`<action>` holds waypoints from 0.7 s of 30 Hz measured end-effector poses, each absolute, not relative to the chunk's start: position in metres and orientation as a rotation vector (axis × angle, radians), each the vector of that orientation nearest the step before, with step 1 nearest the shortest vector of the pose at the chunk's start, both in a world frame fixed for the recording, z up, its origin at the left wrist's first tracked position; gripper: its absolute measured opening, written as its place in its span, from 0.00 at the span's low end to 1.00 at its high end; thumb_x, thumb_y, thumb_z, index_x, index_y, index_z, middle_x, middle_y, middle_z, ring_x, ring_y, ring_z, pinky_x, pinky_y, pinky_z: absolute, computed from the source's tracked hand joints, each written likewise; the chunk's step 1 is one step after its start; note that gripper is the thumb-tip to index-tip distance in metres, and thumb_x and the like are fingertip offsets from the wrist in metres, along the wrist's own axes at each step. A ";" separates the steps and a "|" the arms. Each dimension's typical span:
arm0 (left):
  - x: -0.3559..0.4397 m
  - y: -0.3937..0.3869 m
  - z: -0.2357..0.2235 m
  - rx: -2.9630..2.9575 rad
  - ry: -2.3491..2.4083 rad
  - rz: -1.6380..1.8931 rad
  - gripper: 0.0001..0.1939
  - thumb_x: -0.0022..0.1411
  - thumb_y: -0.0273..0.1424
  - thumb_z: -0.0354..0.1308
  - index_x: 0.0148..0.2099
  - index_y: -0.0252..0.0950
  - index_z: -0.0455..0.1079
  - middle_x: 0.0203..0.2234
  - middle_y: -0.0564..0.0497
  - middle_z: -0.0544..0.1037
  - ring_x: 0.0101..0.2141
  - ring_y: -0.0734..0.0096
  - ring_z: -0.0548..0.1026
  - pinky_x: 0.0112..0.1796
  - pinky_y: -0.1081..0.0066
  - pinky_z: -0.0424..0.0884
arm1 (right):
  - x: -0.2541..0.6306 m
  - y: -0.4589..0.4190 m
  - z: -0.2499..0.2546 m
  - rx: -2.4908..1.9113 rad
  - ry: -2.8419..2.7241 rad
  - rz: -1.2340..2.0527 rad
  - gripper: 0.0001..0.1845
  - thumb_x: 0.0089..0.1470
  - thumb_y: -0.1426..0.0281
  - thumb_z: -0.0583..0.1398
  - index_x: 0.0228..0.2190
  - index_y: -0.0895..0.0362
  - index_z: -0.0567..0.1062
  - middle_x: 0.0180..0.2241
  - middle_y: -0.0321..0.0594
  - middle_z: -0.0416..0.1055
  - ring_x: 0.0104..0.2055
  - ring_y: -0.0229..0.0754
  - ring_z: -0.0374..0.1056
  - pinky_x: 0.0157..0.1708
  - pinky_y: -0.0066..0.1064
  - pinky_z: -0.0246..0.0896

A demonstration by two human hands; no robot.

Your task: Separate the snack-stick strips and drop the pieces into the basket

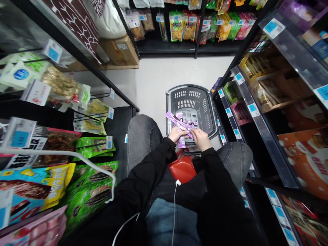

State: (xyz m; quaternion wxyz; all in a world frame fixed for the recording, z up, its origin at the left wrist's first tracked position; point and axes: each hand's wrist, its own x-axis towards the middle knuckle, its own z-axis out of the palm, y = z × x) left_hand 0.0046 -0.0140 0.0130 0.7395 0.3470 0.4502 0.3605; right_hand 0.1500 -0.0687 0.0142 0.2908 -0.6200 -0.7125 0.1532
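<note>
Gripping slim purple snack packets (173,118) with left hand (175,134) and right hand (202,139), both with fingers closed, just below and right of centre of the frame in the head view. Lying across one another at differing angles, and partly overlapping the grey shopping basket (188,96) in the picture; cannot tell how high above it. Seemingly at a step of handling the packets together, in mid-air. Calling, by judgement, for a steady pinch from one side while adjusting from the other, without loosening the crossed bundle.

Glossy plastic-looking purple packets (181,141), matt grey plastic basket (207,99), apparently smooth floor (153,80).
</note>
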 end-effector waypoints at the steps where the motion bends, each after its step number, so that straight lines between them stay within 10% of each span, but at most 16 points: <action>1: 0.005 -0.014 0.014 0.756 0.989 0.798 0.17 0.31 0.27 0.68 0.29 0.30 0.70 0.24 0.50 0.77 0.28 0.67 0.74 0.37 0.65 0.71 | 0.150 -0.068 0.014 -1.627 -1.812 0.471 0.13 0.56 0.68 0.50 0.36 0.57 0.73 0.34 0.44 0.72 0.37 0.40 0.67 0.40 0.29 0.61; 8: 0.009 -0.018 0.011 0.585 0.947 0.861 0.13 0.37 0.25 0.64 0.30 0.29 0.70 0.23 0.49 0.76 0.28 0.65 0.75 0.34 0.64 0.72 | 0.142 -0.066 0.004 -1.523 -1.065 1.008 0.12 0.47 0.63 0.57 0.30 0.58 0.73 0.26 0.38 0.71 0.24 0.37 0.65 0.24 0.29 0.64; 21: 0.001 -0.002 0.010 0.322 1.085 1.171 0.08 0.39 0.23 0.57 0.27 0.30 0.67 0.17 0.52 0.72 0.25 0.68 0.74 0.33 0.65 0.72 | 0.129 -0.072 0.009 -1.502 -1.351 0.845 0.10 0.50 0.64 0.55 0.30 0.56 0.74 0.29 0.38 0.71 0.24 0.35 0.65 0.27 0.28 0.63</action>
